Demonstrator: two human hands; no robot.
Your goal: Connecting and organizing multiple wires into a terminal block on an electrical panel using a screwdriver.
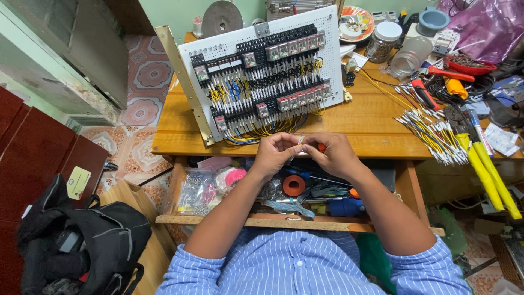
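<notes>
My left hand [274,153] and my right hand [331,154] meet fingertip to fingertip at the front edge of the wooden table [371,117]. Between the fingers they pinch a small pale part [301,140] with a bit of orange showing by the right thumb; what it is I cannot tell. Just beyond the hands leans a white perforated panel [262,74] covered with black relay blocks and yellow, blue and black wiring. Below the hands an open drawer [273,191] holds tape rolls, bags of small parts and tools.
A bundle of yellow and black cut wires [431,131] lies right of the hands, with yellow-handled pliers [488,175], red-handled tools [436,82], jars [385,41] and clutter beyond. A black backpack [82,240] sits on the floor at left.
</notes>
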